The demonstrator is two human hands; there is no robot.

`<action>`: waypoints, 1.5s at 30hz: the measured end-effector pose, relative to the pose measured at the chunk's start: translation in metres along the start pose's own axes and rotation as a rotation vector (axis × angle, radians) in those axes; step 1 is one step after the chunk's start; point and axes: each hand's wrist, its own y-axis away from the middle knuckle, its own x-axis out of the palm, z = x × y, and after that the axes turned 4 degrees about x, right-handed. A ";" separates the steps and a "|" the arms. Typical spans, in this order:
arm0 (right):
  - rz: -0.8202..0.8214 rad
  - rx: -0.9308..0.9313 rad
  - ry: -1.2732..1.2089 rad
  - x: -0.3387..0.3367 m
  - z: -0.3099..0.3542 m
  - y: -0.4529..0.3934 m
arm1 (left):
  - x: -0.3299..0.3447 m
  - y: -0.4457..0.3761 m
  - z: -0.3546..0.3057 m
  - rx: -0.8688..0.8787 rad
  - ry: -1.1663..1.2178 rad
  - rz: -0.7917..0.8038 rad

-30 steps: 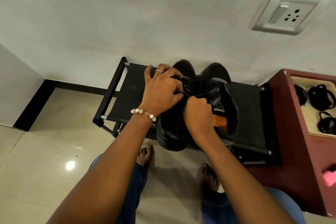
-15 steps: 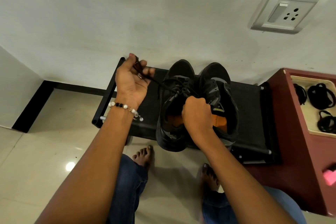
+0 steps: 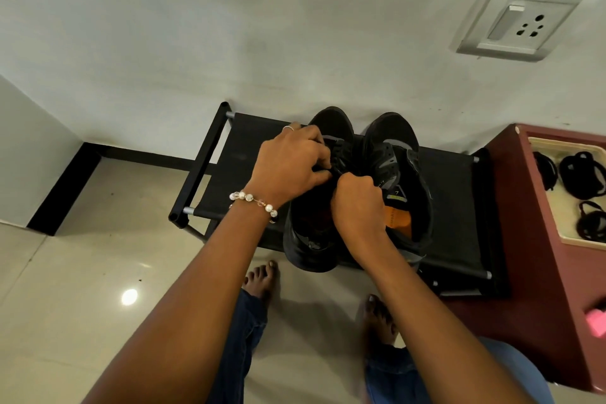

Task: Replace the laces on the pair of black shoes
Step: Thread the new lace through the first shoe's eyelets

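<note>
Black mesh trainers sit as a pair, toes to the wall, on a low black fabric shoe rack (image 3: 455,193), which serves here as the bench. Taking the left shoe (image 3: 311,239) as the landmark, the right shoe (image 3: 398,154) stands just beside it, touching along the inner side, with an orange insole showing in its opening.

Both hands work together over the throat of the left shoe. The left hand (image 3: 290,164), with a ring and a bead bracelet (image 3: 254,200) at the wrist, has its fingers curled down onto the lacing area and appears to pinch the black lace (image 3: 333,170). The right hand (image 3: 357,203) is closed into a fist just behind it, nearer the heel, apparently gripping the lace or the tongue; exactly what it holds cannot be told, since the knuckles hide it.

The step in hand looks like drawing the lace through the eyelets of the left shoe. To do it well, 1 hand should brace the shoe by its throat so it does not slide on the slack fabric, while the other takes 1 crossing at a time, pulling along the line of the eyelet rather than upward, so the lace does not bunch or snag.

Beside the rack, beyond the right shoe, a maroon cabinet (image 3: 524,239) carries a tray of dark coiled cords (image 3: 580,174).
</note>
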 end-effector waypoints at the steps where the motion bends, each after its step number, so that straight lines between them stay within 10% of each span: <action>1: -0.002 -0.001 -0.001 0.000 0.000 0.000 | 0.002 -0.001 -0.001 0.018 -0.018 -0.023; 5: -0.006 -0.004 -0.025 0.001 0.000 0.000 | 0.010 -0.002 0.006 -0.050 0.230 -0.082; 10: -0.005 0.019 -0.047 0.003 0.000 -0.001 | -0.005 -0.005 0.019 -0.552 1.109 -0.449; 15: -0.016 0.031 -0.047 0.006 0.000 -0.004 | -0.030 -0.001 0.030 -0.702 1.867 -0.793; 19: -0.021 0.034 -0.048 0.006 0.001 -0.004 | -0.025 0.002 0.037 -0.748 1.601 -0.662; 27: 0.003 0.037 -0.013 0.004 0.001 -0.002 | 0.006 0.007 0.027 -0.606 0.192 0.022; 31: -0.024 0.010 -0.057 -0.009 0.000 0.000 | -0.009 0.003 0.018 -0.340 0.356 -0.107; 34: -0.149 -0.039 -0.046 -0.026 -0.001 0.002 | -0.011 0.005 0.014 -0.241 0.476 0.197; 38: -0.218 -0.236 -0.058 -0.024 -0.001 -0.008 | -0.001 0.011 0.011 -0.347 0.326 0.497; 45: -0.301 -0.332 -0.031 0.003 -0.004 -0.022 | 0.016 0.019 0.000 -0.522 0.417 0.368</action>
